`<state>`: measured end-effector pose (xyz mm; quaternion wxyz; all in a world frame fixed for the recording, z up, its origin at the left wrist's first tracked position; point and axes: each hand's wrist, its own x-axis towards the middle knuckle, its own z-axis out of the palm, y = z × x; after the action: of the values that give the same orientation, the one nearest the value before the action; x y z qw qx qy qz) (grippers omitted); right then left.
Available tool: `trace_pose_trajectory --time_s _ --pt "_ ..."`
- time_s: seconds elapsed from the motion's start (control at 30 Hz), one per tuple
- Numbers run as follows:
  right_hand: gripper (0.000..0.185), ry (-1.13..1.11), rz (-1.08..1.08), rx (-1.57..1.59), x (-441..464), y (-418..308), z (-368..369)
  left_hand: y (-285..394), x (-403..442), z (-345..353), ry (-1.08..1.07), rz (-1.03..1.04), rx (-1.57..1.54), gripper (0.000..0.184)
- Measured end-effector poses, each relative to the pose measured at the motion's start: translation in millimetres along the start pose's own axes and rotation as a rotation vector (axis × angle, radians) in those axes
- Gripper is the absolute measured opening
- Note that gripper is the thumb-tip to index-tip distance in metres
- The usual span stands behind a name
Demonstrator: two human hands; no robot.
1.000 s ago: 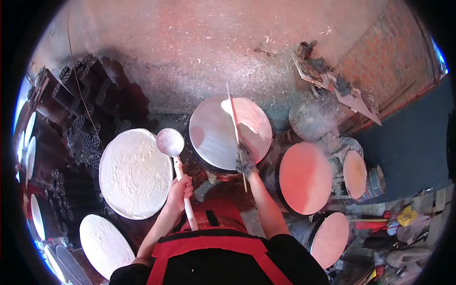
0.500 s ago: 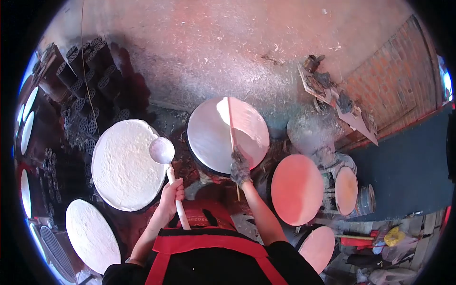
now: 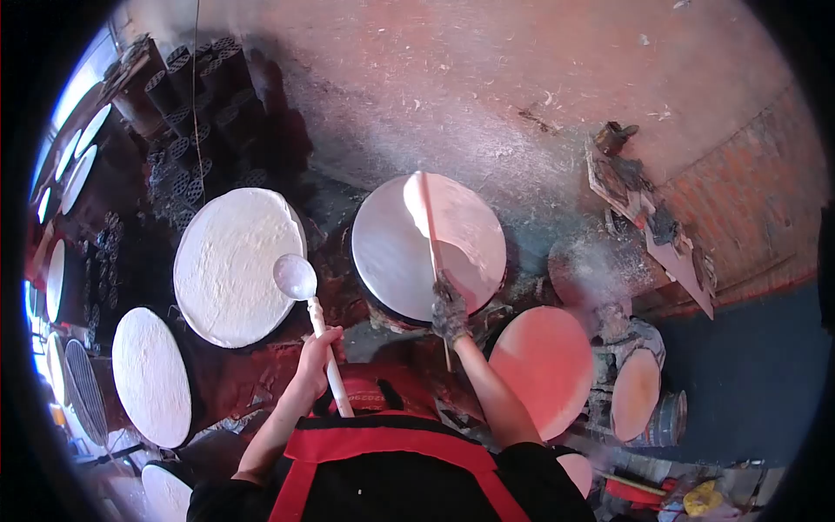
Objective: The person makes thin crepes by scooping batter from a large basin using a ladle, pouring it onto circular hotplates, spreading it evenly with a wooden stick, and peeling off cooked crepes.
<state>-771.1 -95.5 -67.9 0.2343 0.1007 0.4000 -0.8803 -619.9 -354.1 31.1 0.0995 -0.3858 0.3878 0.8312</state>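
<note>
My left hand is closed around the pale handle of a ladle, whose round bowl hangs over the right edge of a round plate coated in lumpy white batter. My right hand, in a dirty grey glove, grips a long thin wooden stick. That stick reaches across a smooth, pale round griddle in front of me; whether its far end touches the surface I cannot tell. Sunlight falls on the griddle's upper right part.
Black honeycomb coal briquettes are stacked at the back left. More round plates stand around me, including a white-coated one at left and a reddish-lit one at right. A board with debris leans by the brick wall.
My view has turned, so the left-hand plates sit higher and the right-hand ones lower. Both hands keep their holds, and the ladle and stick stay in nearly the same places.
</note>
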Motion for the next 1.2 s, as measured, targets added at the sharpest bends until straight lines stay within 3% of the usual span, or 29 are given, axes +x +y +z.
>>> trace_pose_trajectory --time_s 0.03,0.1,0.2,0.33,0.43,0.47,0.57,0.63,0.7,0.73,0.8,0.83,0.9,0.97,1.1,1.17,1.2 --pt "0.048 -0.162 0.068 0.103 -7.0 3.7 -29.5 -3.1 -3.2 3.0 0.012 0.007 -0.001 0.012" --pt "0.044 -0.485 0.206 0.313 -52.4 -30.5 -16.4 -8.7 -9.3 8.8 0.037 0.024 -0.002 0.014" --pt "0.039 -0.141 0.092 -0.128 -66.6 -52.8 -63.5 -17.9 -12.7 11.3 0.04 0.042 -0.023 0.013" --pt "0.041 0.269 -0.068 -0.502 -35.2 -86.5 -57.2 -25.2 -22.9 22.1 0.056 0.081 -0.011 0.017" --pt "0.042 -0.074 -0.078 -0.601 21.4 -56.0 -81.4 -31.7 -26.1 31.4 0.097 0.09 0.027 0.022" --pt "0.043 -0.224 0.179 -0.211 28.2 -52.3 -87.8 -35.8 -26.2 33.7 0.114 0.109 0.031 0.023" --pt "0.041 -0.228 0.219 -0.284 -8.4 -59.1 -62.1 -38.7 -29.7 43.4 0.158 0.111 0.058 0.026" --pt "0.04 -0.058 0.365 -0.08 -20.6 -72.0 -52.5 -41.5 -30.0 45.6 0.19 0.105 0.07 0.026" --pt "0.038 -0.386 0.463 0.012 -20.6 -104.6 -100.4 -42.9 -29.2 46.2 0.198 0.101 0.046 0.026" --pt "0.037 -0.412 0.43 0.01 -13.6 -113.0 -111.2 -44.1 -27.2 44.9 0.194 0.108 0.038 0.026" --pt "0.037 -0.008 0.08 -0.367 10.2 -121.2 -97.0 -45.3 -26.3 42.5 0.194 0.119 0.026 0.026" --pt "0.037 0.071 0.019 -0.524 22.5 -123.9 -86.6 -46.6 -26.2 42.9 0.197 0.124 0.019 0.026" --pt "0.022 0.026 0.119 -0.844 24.0 -136.5 -61.1 -49.4 -30.8 46.5 0.219 0.128 -0.003 0.025" --pt "0.023 -0.17 0.474 -0.676 13.4 -152.1 -71.3 -52.5 -38.0 50.4 0.258 0.129 -0.035 0.024" --pt "0.037 -0.385 0.623 -0.502 -5.7 -193.3 -97.8 -66.9 -57.5 51.1 0.269 0.105 -0.074 0.027" --pt "0.041 -0.609 -0.112 -1.102 36.1 -168.9 -134.7 -70.5 -68.0 63.0 0.333 0.115 -0.035 0.028" --pt "0.039 -0.552 -0.02 -1.069 49.7 -160.2 -132.2 -75.0 -68.3 60.7 0.337 0.102 -0.012 0.029"
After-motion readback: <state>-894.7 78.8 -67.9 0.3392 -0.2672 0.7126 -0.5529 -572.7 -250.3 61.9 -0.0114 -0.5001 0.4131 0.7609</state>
